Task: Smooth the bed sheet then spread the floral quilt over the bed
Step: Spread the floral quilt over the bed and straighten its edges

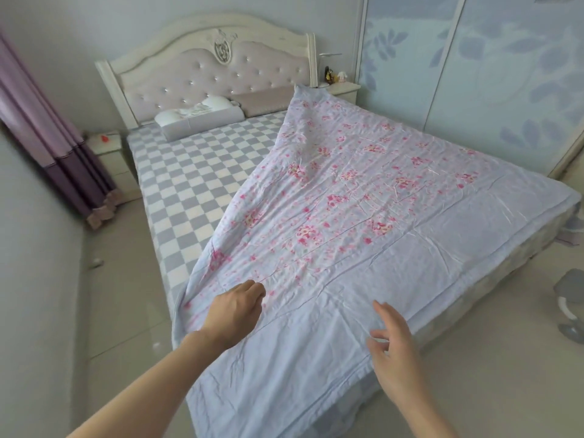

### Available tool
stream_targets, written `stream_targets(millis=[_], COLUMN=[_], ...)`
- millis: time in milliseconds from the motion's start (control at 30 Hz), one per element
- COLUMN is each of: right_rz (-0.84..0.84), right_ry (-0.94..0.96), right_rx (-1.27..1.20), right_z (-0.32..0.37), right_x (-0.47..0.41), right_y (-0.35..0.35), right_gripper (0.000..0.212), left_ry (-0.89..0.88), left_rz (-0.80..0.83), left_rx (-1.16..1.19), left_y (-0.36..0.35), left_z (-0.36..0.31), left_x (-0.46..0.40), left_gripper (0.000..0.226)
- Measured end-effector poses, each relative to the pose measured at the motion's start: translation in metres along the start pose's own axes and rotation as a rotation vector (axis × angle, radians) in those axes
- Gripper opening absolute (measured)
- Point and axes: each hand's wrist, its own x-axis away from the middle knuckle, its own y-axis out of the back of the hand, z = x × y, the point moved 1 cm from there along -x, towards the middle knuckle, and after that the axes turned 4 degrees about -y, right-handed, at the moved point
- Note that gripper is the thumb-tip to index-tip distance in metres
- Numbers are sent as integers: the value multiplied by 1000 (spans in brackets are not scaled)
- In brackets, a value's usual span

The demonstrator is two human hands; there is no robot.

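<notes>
Floral quilt (pixel 331 216) lies slantwise over the bed, covering the lower right of the frame and leaving the checked bed sheet (pixel 189 172) bare at centre left. We reach in from the bottom edge. Our left hand (pixel 235 309) rests knuckles-up on the quilt near its left edge, fingers curled under; we cannot tell whether they pinch cloth. Our right hand (pixel 393 346) hovers at the quilt's near border, fingers loosely spread, grasping nothing. A white pillow (pixel 199 120) sits below the headboard (pixel 205 67).

The pale blue cotton quilt (pixel 331 216) carries pink flower clusters. The bed sheet (pixel 189 178) shows grey-and-white checks. Purple curtains (pixel 53 140) hang left.
</notes>
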Motion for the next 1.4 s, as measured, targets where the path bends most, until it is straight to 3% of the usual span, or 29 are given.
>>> stream_targets(millis=[200, 500, 667, 867, 1000, 1167, 1400], right_rz=[147, 345, 428, 387, 301, 165, 60], right_ry=[9, -41, -61, -9, -42, -139, -480], right_rx=[77, 100, 107, 140, 147, 171, 362], right_z=[38, 129, 196, 236, 241, 227, 172], right_x=[3, -5, -26, -91, -144, -250, -429], right_y=[-106, -341, -425, -468, -482, -508, -554], right_gripper=[54, 51, 50, 50, 47, 43, 42], left_ry=[124, 322, 386, 386, 304, 205, 140], left_rz=[25, 127, 120, 74, 139, 194, 387], left_rx=[16, 90, 91, 137, 139, 128, 202], left_y=[27, 69, 111, 123, 110, 78, -12], left_z=[77, 269, 356, 416, 448, 502, 588], left_x=[53, 139, 140, 100, 58, -29, -166], left_gripper=[34, 21, 9, 9, 10, 12, 16])
